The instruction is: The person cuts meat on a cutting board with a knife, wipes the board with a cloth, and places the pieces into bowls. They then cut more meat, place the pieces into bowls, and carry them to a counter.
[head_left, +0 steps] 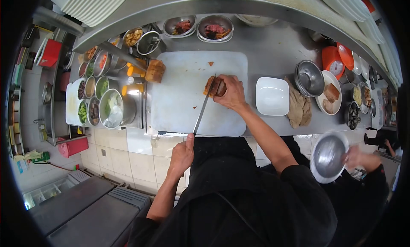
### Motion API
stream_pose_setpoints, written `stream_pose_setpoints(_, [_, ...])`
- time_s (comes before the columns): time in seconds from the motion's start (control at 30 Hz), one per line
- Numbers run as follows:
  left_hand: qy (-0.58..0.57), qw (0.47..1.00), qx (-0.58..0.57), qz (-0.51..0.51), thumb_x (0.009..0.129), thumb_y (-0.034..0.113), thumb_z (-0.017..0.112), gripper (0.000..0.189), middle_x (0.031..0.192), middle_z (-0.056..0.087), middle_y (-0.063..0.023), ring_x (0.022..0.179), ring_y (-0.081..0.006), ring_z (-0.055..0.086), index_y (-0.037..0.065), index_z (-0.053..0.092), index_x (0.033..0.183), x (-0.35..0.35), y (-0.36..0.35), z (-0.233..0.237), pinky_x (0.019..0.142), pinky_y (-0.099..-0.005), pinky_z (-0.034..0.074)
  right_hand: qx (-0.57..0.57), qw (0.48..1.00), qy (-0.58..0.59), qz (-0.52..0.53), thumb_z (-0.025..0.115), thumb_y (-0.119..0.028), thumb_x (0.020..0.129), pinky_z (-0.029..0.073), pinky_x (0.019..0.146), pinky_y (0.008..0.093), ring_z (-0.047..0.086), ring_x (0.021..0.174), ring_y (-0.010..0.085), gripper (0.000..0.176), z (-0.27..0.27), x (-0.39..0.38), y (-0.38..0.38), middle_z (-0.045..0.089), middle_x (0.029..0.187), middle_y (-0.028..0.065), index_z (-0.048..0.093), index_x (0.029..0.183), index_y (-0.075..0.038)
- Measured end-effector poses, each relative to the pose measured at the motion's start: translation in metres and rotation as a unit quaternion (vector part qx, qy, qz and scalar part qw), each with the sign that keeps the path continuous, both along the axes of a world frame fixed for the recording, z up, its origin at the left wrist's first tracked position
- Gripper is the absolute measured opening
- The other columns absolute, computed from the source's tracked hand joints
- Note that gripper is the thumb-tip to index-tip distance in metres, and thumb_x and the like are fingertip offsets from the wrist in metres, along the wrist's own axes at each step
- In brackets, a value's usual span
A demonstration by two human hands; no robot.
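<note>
My left hand [182,156] is wrapped around the handle of a long knife [201,113]. The blade points away from me across the white cutting board [179,89], its far part lying over a browned chunk of cooked meat [221,88]. With my right hand [232,93] I hold that chunk from the right, fingers curled over its top. Part of the meat shows left of the blade. A few small brown scraps [211,64] are scattered on the board.
A white square dish [272,96] and a tan cloth [300,106] lie right of the board. Metal bowls [215,29] stand behind it, ingredient pots [112,108] to the left. A shelf edge [171,10] crosses above. At right, another person's hand [358,157] holds a metal bowl [329,158].
</note>
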State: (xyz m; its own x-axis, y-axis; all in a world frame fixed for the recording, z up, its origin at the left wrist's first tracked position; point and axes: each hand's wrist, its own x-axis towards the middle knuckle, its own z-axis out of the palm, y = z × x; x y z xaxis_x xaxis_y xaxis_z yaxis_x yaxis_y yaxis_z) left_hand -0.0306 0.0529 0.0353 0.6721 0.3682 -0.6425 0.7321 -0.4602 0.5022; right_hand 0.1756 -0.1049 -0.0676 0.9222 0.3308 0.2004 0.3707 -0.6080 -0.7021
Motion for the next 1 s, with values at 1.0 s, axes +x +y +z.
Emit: stream_pose_setpoints(1.0, [-0.012, 0.996, 0.065, -0.054, 0.099, 0.056, 0.03, 0.079, 0.085, 0.06, -0.039, 0.092, -0.0554, 0.058, -0.013, 0.065, 0.084, 0.0, -0.012, -0.049, 0.087, -0.0557, 0.045, -0.052, 0.998, 0.037, 0.016, 0.081, -0.027, 0.055, 0.043, 0.091, 0.0439, 0.052, 0.112, 0.0318, 0.074, 0.006, 0.0, 0.001, 0.061, 0.117, 0.0095, 0.055, 0.122, -0.008])
